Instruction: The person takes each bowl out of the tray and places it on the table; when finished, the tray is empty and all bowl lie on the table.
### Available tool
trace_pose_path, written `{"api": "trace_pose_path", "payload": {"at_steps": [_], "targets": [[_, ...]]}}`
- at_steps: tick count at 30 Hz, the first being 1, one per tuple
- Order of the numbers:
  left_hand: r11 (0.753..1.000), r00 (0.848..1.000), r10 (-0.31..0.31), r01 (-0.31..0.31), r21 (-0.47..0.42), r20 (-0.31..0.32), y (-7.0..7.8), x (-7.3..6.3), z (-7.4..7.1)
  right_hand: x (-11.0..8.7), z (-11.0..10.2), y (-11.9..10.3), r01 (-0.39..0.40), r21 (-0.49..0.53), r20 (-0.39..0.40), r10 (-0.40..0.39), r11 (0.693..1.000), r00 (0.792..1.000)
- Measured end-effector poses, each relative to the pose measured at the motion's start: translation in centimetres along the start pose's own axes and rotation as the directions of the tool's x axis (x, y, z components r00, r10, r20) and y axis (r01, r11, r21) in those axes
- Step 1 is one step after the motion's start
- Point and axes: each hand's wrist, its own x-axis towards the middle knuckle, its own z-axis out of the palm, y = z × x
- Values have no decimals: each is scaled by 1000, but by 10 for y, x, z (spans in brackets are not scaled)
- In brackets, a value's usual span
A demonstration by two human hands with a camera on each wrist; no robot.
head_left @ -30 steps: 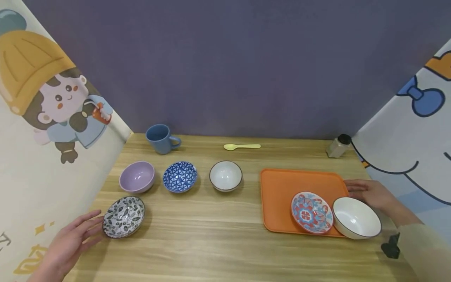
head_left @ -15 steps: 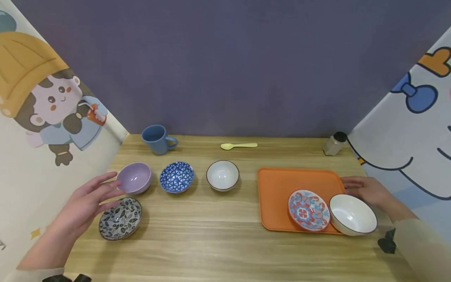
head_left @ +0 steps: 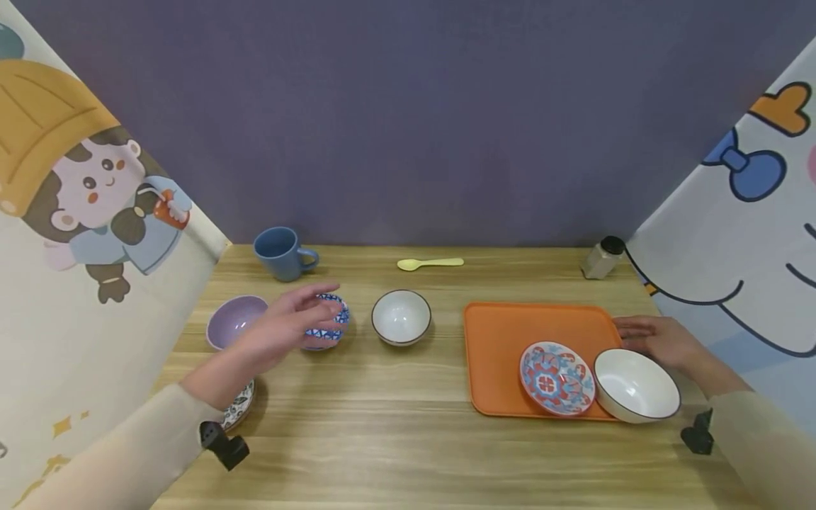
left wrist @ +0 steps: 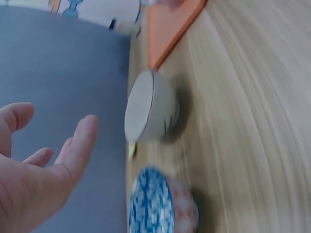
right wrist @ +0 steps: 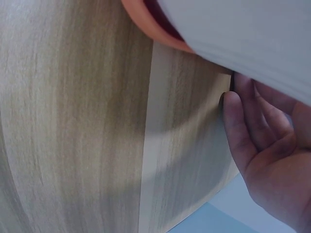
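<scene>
My left hand [head_left: 296, 322], fingers extended and apart, hovers over the blue-and-white patterned bowl [head_left: 331, 322] and partly covers it in the head view. Nothing is in that hand. In the left wrist view the same bowl [left wrist: 153, 201] and a small white bowl [left wrist: 150, 107] stand on the table beyond the fingers. My right hand [head_left: 656, 343] rests at the right edge of the orange tray [head_left: 510, 354], behind a larger white bowl [head_left: 637, 386]. That bowl hides part of the tray's corner. The right wrist view shows the hand's fingers [right wrist: 235, 116] loosely bent beside the bowl.
A red-and-blue patterned bowl [head_left: 557, 379] sits on the tray. A purple bowl [head_left: 232, 319] and a partly hidden black-and-white bowl [head_left: 241, 407] stand at left. Along the back are a blue mug [head_left: 278, 253], a yellow spoon [head_left: 430, 263] and a black-lidded jar [head_left: 602, 258].
My left hand has moved from beside the black-and-white bowl, past the purple bowl, rightward to above the blue-and-white bowl. My right hand stays at the tray's edge.
</scene>
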Motion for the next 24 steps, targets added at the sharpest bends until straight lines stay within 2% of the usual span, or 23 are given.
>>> {"api": "trace_pose_path", "payload": {"at_steps": [5,12,18,24], "targets": [[998,997,9,-5,-65,73,10,29,42,2,0,0,-11,2,3,11,1000,1000],[993,981,2,20,-113,193,15,63,99,0,1,-1,0,29,8,0,1000,1000],[986,966,0,43,-158,260,6,84,141,2,5,2,-8,48,6,8,999,1000],[982,960,-2,55,-180,279,-16,101,174,1,2,3,12,56,9,-13,998,1000]]}}
